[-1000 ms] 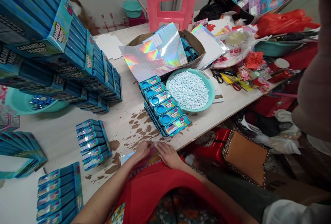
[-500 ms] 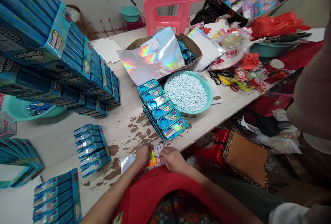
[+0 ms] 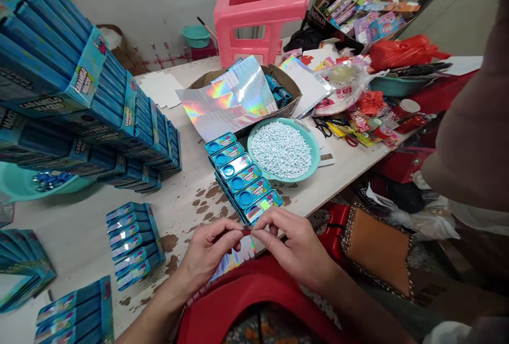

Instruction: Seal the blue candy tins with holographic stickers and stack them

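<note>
My left hand (image 3: 204,254) and my right hand (image 3: 296,243) meet fingertip to fingertip just above the table's front edge. Each is closed in a pinch; whatever lies between the fingertips is too small and thin to make out. Below them, partly hidden by the hands, lies a shiny rainbow sticker sheet (image 3: 237,258). Just beyond my fingers, a stacked row of flat blue cases (image 3: 244,181) has round recesses and printed labels. A shiny strip (image 3: 256,210) lies across the nearest case. Beside the row, a teal bowl (image 3: 316,156) holds small pale candies (image 3: 282,150).
Tall stacks of blue display boxes (image 3: 87,89) stand at left, with smaller filled boxes (image 3: 135,243) nearer. Behind the bowl are a cardboard box (image 3: 295,95) under a holographic sheet (image 3: 234,95) and a pink stool (image 3: 260,7). Scissors (image 3: 323,126) lie right. Another person's sleeve (image 3: 469,137) is at far right.
Both hands have lifted off the sticker sheet towards the blue cases, and their fingertips have come together. More of the sheet's right part shows beneath them. The camera view has shifted slightly.
</note>
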A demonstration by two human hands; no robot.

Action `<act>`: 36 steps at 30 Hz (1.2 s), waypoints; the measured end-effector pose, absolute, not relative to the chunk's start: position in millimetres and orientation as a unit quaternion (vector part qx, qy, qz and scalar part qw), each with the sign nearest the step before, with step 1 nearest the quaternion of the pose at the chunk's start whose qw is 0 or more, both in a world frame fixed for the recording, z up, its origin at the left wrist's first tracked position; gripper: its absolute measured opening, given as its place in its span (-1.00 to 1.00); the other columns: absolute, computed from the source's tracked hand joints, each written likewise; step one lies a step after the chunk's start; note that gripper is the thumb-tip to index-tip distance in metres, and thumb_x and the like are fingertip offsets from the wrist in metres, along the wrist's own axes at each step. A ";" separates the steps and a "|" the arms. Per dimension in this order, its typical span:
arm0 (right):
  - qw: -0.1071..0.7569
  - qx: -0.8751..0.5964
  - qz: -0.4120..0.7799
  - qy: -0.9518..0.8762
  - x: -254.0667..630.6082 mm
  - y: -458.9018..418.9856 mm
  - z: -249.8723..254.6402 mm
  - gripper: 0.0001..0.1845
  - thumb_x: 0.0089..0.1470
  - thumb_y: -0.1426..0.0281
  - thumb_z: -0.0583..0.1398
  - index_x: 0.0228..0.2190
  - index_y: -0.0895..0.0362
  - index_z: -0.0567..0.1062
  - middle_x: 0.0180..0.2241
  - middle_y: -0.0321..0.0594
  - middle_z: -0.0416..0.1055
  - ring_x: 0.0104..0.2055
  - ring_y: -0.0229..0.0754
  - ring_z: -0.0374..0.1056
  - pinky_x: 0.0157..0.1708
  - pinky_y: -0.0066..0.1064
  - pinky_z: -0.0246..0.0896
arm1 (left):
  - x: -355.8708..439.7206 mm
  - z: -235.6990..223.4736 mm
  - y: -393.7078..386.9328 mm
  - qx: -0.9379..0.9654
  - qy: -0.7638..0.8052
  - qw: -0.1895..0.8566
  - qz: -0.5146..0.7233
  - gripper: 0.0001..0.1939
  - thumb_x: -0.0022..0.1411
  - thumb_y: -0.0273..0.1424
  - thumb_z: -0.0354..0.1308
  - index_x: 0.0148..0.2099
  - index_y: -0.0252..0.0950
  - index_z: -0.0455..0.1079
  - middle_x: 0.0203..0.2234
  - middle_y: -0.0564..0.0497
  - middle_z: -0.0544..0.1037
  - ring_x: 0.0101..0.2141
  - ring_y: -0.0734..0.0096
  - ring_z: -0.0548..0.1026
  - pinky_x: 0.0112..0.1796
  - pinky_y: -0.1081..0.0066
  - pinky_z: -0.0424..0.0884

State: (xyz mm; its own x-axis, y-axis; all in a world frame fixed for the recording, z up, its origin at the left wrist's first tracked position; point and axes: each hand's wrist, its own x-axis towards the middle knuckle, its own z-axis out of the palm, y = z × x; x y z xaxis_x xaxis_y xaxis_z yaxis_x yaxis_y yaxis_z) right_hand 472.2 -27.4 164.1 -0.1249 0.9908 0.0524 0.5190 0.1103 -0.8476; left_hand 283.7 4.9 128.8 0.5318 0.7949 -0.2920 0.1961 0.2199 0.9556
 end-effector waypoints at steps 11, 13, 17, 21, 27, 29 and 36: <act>0.319 -0.643 0.170 -0.675 475.7 19.4 153.5 -0.93 0.04 0.45 0.17 -0.43 0.12 0.48 -0.26 -0.16 0.30 -0.17 -0.10 0.20 -0.13 -0.22 0.13 | 306.0 124.4 27.5 0.514 0.457 0.649 0.326 -0.83 0.25 -0.28 0.02 -0.19 -0.25 0.14 -0.50 0.11 0.40 -0.47 0.56 0.36 -0.40 0.54 0.29; 0.322 -0.650 0.169 -0.667 476.2 22.9 149.5 -0.93 0.02 0.46 0.17 -0.44 0.11 0.48 -0.25 -0.16 0.29 -0.15 -0.09 0.20 -0.12 -0.20 0.14 | 308.0 120.8 29.4 0.512 0.459 0.648 0.326 -0.82 0.25 -0.28 0.01 -0.19 -0.25 0.12 -0.50 0.11 0.40 -0.46 0.56 0.36 -0.40 0.54 0.29; 0.343 -0.649 0.201 -0.648 477.4 24.5 144.1 -0.91 0.00 0.48 0.17 -0.47 0.10 0.48 -0.25 -0.18 0.28 -0.12 -0.09 0.20 -0.09 -0.20 0.15 | 308.6 119.9 32.4 0.516 0.465 0.643 0.323 -0.82 0.26 -0.28 -0.01 -0.16 -0.24 0.10 -0.50 0.12 0.39 -0.47 0.57 0.35 -0.41 0.55 0.28; 0.360 -0.652 0.229 -0.626 478.3 26.3 139.1 -0.93 -0.02 0.45 0.18 -0.50 0.09 0.46 -0.24 -0.21 0.27 -0.12 -0.12 0.21 -0.07 -0.23 0.13 | 308.5 123.6 34.9 0.517 0.460 0.648 0.317 -0.80 0.23 -0.29 0.01 -0.17 -0.24 0.08 -0.52 0.13 0.41 -0.50 0.58 0.37 -0.45 0.56 0.29; 0.383 -0.679 0.266 -0.567 482.3 34.9 124.9 -0.77 -0.13 0.31 0.24 -0.37 0.09 0.35 -0.34 -0.29 0.25 -0.33 -0.22 0.21 -0.34 -0.39 0.17 | 313.8 107.8 40.3 0.463 0.494 0.672 0.302 -0.71 0.16 -0.25 0.02 -0.16 -0.19 -0.01 -0.58 0.19 0.39 -0.67 0.50 0.37 -0.66 0.55 0.23; 0.382 -0.674 0.278 -0.568 482.7 36.3 122.2 -0.78 -0.10 0.32 0.22 -0.37 0.09 0.32 -0.35 -0.30 0.27 -0.33 -0.23 0.21 -0.34 -0.39 0.16 | 312.6 96.5 40.3 0.472 0.527 0.642 0.296 -0.74 0.17 -0.26 -0.01 -0.16 -0.20 0.00 -0.61 0.20 0.37 -0.67 0.49 0.37 -0.65 0.55 0.22; 0.388 -0.671 0.243 -0.583 476.5 34.1 125.8 -0.83 -0.08 0.39 0.20 -0.38 0.10 0.32 -0.34 -0.26 0.29 -0.28 -0.19 0.22 -0.28 -0.35 0.15 | 307.3 85.3 17.1 0.716 0.549 0.298 0.311 -0.89 0.21 -0.46 -0.11 -0.31 -0.25 0.22 -0.47 0.05 0.37 -0.44 0.46 0.36 -0.39 0.48 0.23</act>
